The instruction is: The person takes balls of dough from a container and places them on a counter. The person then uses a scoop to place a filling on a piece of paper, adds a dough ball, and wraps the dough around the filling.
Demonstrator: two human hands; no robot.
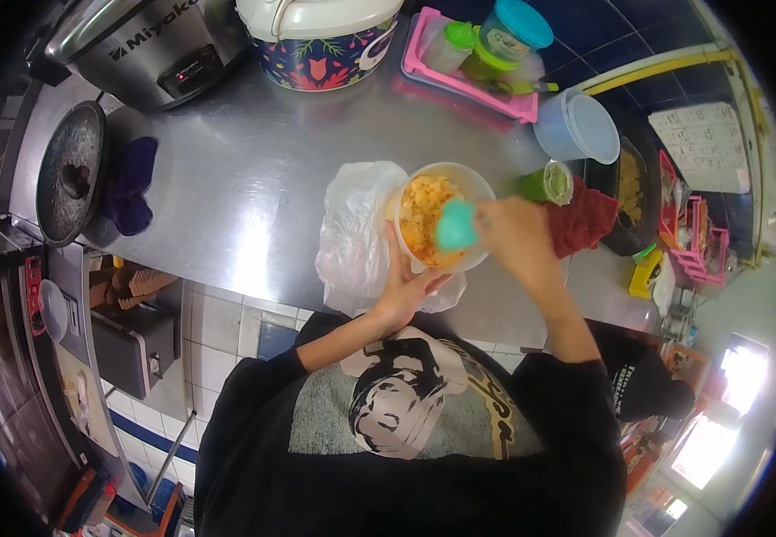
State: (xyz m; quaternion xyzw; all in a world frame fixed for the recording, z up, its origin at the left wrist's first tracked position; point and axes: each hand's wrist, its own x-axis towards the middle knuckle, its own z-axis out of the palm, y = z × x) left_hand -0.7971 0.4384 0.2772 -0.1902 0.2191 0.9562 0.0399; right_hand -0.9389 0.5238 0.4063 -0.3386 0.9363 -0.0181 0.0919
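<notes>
My left hand [402, 285] grips the near side of a translucent plastic tub [478, 191], which is tilted on the steel counter. Orange-yellow food [425, 194], perhaps fried rice, fills much of the tub. In my right hand [515, 231] is a turquoise utensil [456, 225], blurred, its broad end over the food inside the tub. Its handle is hidden by my fingers. A crumpled, clear plastic bag [354, 235] lies left of the tub and partly under it.
A red cloth [582, 218] and a lidded cup of green contents [549, 184] sit to the right. Behind stand stacked plastic tubs [575, 127], a pink tray [518, 111] with containers, a floral rice container [321, 60] and a Miyako cooker [153, 57]. A dark pan lid [72, 174] is at left.
</notes>
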